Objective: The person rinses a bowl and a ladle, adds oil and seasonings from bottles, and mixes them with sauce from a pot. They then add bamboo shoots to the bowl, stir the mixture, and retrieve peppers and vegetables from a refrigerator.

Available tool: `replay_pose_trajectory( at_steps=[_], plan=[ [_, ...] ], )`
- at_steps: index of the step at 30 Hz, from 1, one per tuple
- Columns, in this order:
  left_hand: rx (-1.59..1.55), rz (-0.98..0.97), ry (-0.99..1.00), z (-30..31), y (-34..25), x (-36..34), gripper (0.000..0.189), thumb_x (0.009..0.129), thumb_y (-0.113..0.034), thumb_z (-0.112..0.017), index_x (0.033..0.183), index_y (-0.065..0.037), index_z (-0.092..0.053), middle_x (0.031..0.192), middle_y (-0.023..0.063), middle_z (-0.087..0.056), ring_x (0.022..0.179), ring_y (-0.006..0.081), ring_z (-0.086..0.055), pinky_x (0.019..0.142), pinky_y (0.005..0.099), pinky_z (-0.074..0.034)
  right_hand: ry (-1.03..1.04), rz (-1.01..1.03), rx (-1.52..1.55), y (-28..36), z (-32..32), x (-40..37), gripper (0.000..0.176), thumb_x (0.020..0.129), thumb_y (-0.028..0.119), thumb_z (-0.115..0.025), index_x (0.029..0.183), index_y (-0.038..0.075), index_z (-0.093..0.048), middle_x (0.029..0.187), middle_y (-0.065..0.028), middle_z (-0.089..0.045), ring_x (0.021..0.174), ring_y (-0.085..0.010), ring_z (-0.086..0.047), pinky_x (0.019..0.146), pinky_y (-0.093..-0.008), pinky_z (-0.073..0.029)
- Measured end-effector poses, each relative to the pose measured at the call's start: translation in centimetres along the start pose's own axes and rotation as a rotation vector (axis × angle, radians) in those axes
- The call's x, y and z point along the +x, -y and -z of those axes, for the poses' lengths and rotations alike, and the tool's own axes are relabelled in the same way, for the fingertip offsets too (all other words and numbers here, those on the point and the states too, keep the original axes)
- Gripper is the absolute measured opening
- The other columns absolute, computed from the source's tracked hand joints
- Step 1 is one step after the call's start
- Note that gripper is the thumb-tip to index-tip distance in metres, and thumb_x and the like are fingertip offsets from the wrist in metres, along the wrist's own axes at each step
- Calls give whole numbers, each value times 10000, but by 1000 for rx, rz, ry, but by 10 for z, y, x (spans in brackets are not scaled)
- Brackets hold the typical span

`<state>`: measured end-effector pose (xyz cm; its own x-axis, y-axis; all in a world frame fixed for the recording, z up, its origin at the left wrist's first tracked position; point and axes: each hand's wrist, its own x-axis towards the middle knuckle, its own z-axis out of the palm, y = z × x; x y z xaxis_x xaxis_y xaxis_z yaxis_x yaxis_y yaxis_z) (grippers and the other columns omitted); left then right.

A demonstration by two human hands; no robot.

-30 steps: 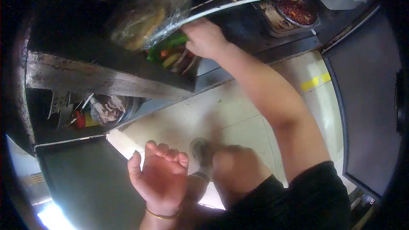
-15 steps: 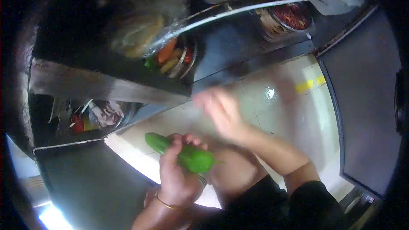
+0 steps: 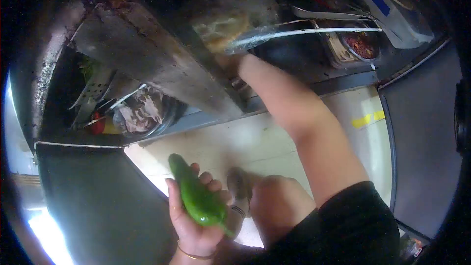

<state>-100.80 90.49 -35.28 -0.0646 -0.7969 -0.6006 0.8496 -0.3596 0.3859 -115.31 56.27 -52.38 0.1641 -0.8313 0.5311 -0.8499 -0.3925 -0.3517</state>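
Note:
A long green pepper [image 3: 196,191] with its stem pointing down lies across the palm of my left hand [image 3: 186,216], whose fingers curl round it. My right arm stretches up into the open cabinet. At its end my right hand [image 3: 233,66] is inside the shelf, by a plastic-wrapped bundle [image 3: 223,32]. Shadow and the shelf post hide its fingers, so what it touches does not show.
A wide metal post [image 3: 162,54] divides the cabinet. Left of it sits a bowl of pale meat strips [image 3: 142,113]. Dark red contents fill a bowl [image 3: 360,44] at the right. Open doors [image 3: 98,191] flank both sides, with pale floor tiles [image 3: 279,152] below.
My right hand has moved up and left from above the floor into the cabinet. The view has shifted, and my left hand has turned the pepper more upright, still holding it.

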Motion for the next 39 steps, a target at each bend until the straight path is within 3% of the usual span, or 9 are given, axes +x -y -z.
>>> replay_pose_trajectory(
  at_steps=[6,9,13,22,25,27,31,36,39],
  plan=[
    [-8,38,96,-3,4,9,458,897,-533,-535,997,-96,-627,869,19,-553,864,186,-518,821,354,-435,99,-185,-89,-27,64,-46,319,812,295,-619,1037,72,-656,1060,-157,-664,989,-336,-621,856,-432,-498],
    [62,83,110,-11,11,15,477,901,-538,-517,926,-81,-648,1026,71,-633,1014,234,-572,949,398,-431,-111,-570,234,-44,69,-111,309,824,297,-643,1008,50,-633,1016,-124,-656,892,-255,-635,746,-387,-527],
    [146,121,66,-16,27,25,530,906,-562,-483,896,-67,-670,1213,144,-614,1155,276,-550,1018,457,-403,-35,-1118,1335,-11,123,-216,289,846,265,-652,1004,27,-609,899,-83,-620,774,-151,-611,526,-298,-520],
    [373,182,338,-23,49,40,513,888,-578,-488,933,-96,-657,1311,145,-531,1218,323,-477,1049,464,-355,743,-971,2016,89,211,-264,202,862,223,-606,873,22,-611,572,0,-542,405,-105,-496,419,-254,-465],
    [331,160,305,-17,42,42,524,903,-584,-452,943,-104,-659,1284,150,-543,1174,341,-511,1034,488,-363,932,-541,1445,66,222,-236,153,893,170,-594,928,26,-631,731,11,-607,626,-79,-569,532,-243,-489],
    [253,164,277,-16,39,42,527,910,-587,-434,951,-113,-661,1264,153,-550,1145,346,-531,1018,513,-370,482,-445,1354,47,180,-235,150,898,173,-602,934,31,-630,751,20,-599,668,-76,-567,601,-259,-497],
    [117,174,282,-22,36,35,520,916,-587,-422,968,-129,-662,1238,158,-561,1103,353,-553,982,567,-381,-136,-1068,1345,0,105,-151,304,856,172,-656,1117,42,-569,884,-46,-610,688,-170,-588,649,-309,-524],
    [91,124,255,-17,29,31,515,918,-581,-423,981,-127,-657,1240,167,-561,1092,374,-555,966,593,-383,-41,-1111,923,-20,11,-82,509,816,149,-686,1261,28,-471,1021,-115,-600,746,-249,-624,619,-415,-572],
    [82,108,265,-15,23,32,519,918,-585,-420,987,-127,-656,1247,164,-559,1111,380,-542,963,594,-386,-173,-1162,1118,-29,-6,-76,508,802,111,-670,1261,15,-473,1076,-153,-608,946,-301,-627,646,-444,-585]
  ],
)
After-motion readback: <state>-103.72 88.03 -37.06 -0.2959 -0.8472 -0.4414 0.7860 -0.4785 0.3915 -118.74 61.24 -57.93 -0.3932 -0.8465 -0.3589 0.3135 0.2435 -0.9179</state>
